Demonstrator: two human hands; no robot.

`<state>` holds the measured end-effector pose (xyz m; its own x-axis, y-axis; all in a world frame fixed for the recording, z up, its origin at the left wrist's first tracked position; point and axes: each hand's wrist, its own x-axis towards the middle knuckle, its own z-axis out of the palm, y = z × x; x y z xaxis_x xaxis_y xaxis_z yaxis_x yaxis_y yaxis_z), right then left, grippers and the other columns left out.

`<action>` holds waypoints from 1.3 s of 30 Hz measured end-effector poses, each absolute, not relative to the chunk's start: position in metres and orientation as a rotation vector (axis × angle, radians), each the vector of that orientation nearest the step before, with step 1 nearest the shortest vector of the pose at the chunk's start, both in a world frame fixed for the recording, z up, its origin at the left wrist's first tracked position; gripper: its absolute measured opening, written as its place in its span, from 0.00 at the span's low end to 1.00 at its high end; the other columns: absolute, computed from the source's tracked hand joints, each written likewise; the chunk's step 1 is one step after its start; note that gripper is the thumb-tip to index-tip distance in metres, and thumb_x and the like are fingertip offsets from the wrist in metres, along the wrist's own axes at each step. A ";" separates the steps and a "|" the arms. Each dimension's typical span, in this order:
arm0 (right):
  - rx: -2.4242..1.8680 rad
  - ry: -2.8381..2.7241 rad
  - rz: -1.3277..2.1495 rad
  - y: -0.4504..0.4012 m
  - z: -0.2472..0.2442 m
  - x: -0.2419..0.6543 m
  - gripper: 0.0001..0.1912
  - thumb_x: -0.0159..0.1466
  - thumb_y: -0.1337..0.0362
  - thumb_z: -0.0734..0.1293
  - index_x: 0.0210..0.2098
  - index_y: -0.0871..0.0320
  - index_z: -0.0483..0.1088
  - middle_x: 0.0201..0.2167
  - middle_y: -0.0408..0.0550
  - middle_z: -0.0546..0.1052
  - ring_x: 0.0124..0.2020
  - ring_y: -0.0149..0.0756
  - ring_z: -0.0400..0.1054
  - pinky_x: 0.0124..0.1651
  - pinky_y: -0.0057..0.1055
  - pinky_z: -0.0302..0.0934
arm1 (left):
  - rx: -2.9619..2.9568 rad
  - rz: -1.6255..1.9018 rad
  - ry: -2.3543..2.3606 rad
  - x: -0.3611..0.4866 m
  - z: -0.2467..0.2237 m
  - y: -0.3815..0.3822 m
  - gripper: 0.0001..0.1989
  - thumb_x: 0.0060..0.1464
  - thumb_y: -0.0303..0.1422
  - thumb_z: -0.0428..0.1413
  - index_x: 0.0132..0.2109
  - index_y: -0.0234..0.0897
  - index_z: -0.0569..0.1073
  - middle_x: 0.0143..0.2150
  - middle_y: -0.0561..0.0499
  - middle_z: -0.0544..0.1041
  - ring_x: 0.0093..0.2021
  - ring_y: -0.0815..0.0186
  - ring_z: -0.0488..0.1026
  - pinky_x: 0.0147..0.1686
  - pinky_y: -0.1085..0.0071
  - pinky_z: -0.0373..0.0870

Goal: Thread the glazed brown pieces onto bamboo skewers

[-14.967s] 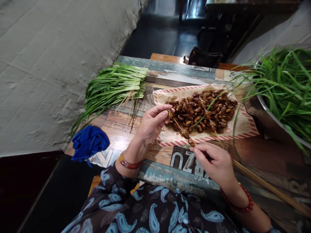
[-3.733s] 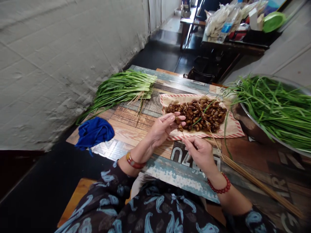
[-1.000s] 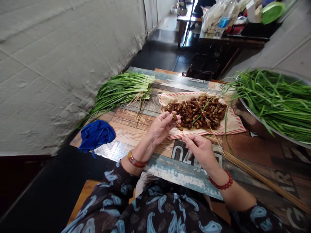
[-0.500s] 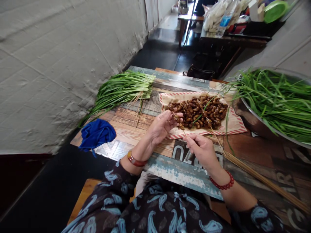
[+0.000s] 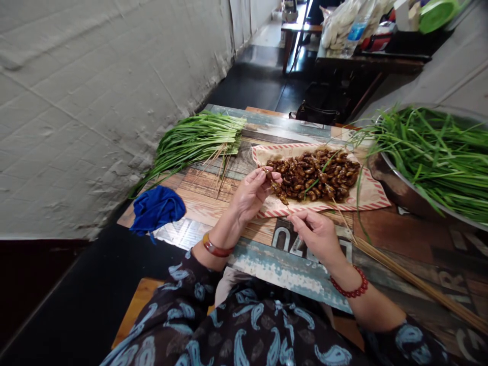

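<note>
My right hand (image 5: 313, 230) pinches the lower end of a thin wooden skewer (image 5: 290, 209), which points up and left. Several glossy brown pupae (image 5: 281, 196) are threaded along it. At the skewer's upper end, my left hand (image 5: 251, 190) has its thumb and fingers closed round another brown pupa (image 5: 268, 174); the skewer tip there is hard to make out. Just beyond both hands, a heap of the same pupae (image 5: 305, 178) lies on a paper sheet with a red striped border (image 5: 375, 195). A filled skewer (image 5: 340, 211) rests against the heap's right side.
A bundle of bare skewers (image 5: 415, 282) lies to the right. Green chives (image 5: 198, 134) lie at the table's left, near a blue cloth (image 5: 158, 208). A metal bowl (image 5: 404, 190) of long green leaves stands at right. A wall (image 5: 95, 101) borders the left side.
My left hand has shifted slightly up and left along the skewer, its fingers now round the uppermost pupa. My right hand stays at the skewer's lower end. The view has moved slightly.
</note>
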<state>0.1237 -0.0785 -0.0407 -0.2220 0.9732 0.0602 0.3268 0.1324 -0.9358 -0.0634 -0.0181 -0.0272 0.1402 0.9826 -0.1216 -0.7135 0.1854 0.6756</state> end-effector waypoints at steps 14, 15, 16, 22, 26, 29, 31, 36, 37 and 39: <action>-1.264 -1.542 1.166 -0.074 -0.041 0.124 0.16 0.66 0.54 0.63 0.29 0.57 0.71 0.21 0.39 0.68 0.18 0.25 0.59 0.22 0.25 0.55 | 0.597 0.954 0.646 -0.053 -0.026 -0.030 0.18 0.47 0.32 0.66 0.45 0.31 0.75 0.42 0.42 0.81 0.39 0.64 0.79 0.44 0.69 0.73; -1.256 -1.533 1.176 -0.074 -0.041 0.124 0.15 0.66 0.54 0.63 0.29 0.57 0.71 0.21 0.39 0.69 0.17 0.25 0.59 0.22 0.25 0.55 | 0.596 0.947 0.648 -0.052 -0.027 -0.031 0.17 0.46 0.31 0.66 0.44 0.31 0.75 0.41 0.42 0.81 0.39 0.64 0.79 0.43 0.69 0.73; -1.252 -1.524 1.188 -0.074 -0.041 0.124 0.15 0.66 0.54 0.63 0.30 0.57 0.72 0.21 0.39 0.68 0.17 0.25 0.59 0.22 0.25 0.54 | 0.593 0.945 0.645 -0.051 -0.028 -0.031 0.17 0.46 0.30 0.66 0.44 0.30 0.75 0.41 0.41 0.81 0.39 0.64 0.79 0.43 0.69 0.73; -1.248 -1.510 1.201 -0.074 -0.043 0.125 0.15 0.67 0.55 0.62 0.31 0.58 0.72 0.21 0.39 0.68 0.17 0.25 0.60 0.21 0.24 0.54 | 0.570 0.940 0.584 -0.050 -0.027 -0.031 0.22 0.46 0.29 0.67 0.49 0.33 0.74 0.46 0.42 0.80 0.43 0.61 0.79 0.43 0.67 0.75; -1.277 -1.530 1.184 -0.074 -0.044 0.125 0.16 0.66 0.54 0.62 0.31 0.58 0.72 0.20 0.39 0.69 0.17 0.25 0.60 0.21 0.24 0.54 | 0.545 0.960 0.601 -0.048 -0.028 -0.032 0.20 0.45 0.29 0.67 0.47 0.32 0.74 0.42 0.43 0.81 0.41 0.61 0.79 0.42 0.68 0.75; -1.294 -1.555 1.146 -0.075 -0.043 0.125 0.15 0.66 0.54 0.63 0.31 0.58 0.73 0.20 0.39 0.69 0.17 0.26 0.60 0.21 0.25 0.54 | 0.523 0.988 0.635 -0.046 -0.027 -0.032 0.19 0.43 0.29 0.68 0.43 0.30 0.74 0.39 0.44 0.81 0.40 0.62 0.79 0.43 0.68 0.74; -1.304 -1.577 1.095 -0.075 -0.042 0.125 0.14 0.66 0.55 0.64 0.30 0.58 0.73 0.20 0.40 0.70 0.17 0.26 0.61 0.22 0.25 0.55 | 0.518 1.004 0.650 -0.045 -0.027 -0.033 0.18 0.42 0.29 0.69 0.41 0.30 0.74 0.38 0.45 0.81 0.39 0.63 0.79 0.42 0.69 0.74; -1.315 -1.637 0.966 -0.075 -0.041 0.124 0.11 0.65 0.59 0.64 0.30 0.57 0.73 0.21 0.41 0.72 0.20 0.28 0.63 0.24 0.26 0.56 | 0.522 1.062 0.702 -0.041 -0.028 -0.035 0.16 0.41 0.28 0.69 0.38 0.31 0.74 0.35 0.47 0.81 0.38 0.63 0.79 0.40 0.70 0.74; -1.311 -1.646 0.953 -0.075 -0.041 0.124 0.11 0.65 0.59 0.64 0.30 0.57 0.73 0.21 0.41 0.72 0.21 0.29 0.64 0.25 0.26 0.56 | 0.524 1.068 0.704 -0.041 -0.028 -0.035 0.16 0.41 0.28 0.69 0.38 0.31 0.74 0.35 0.47 0.81 0.38 0.63 0.79 0.40 0.70 0.74; -1.302 -1.656 0.939 -0.074 -0.040 0.124 0.11 0.65 0.60 0.64 0.29 0.57 0.73 0.22 0.42 0.73 0.22 0.29 0.65 0.25 0.26 0.57 | 0.525 1.057 0.682 -0.041 -0.029 -0.035 0.16 0.43 0.29 0.68 0.40 0.31 0.74 0.36 0.46 0.81 0.39 0.62 0.79 0.41 0.69 0.74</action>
<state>0.1245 -0.0744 -0.0404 -0.1386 0.9792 0.1483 0.3755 0.1905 -0.9070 -0.0412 -0.0351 -0.0285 0.3236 0.9119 -0.2526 -0.6057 0.4047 0.6851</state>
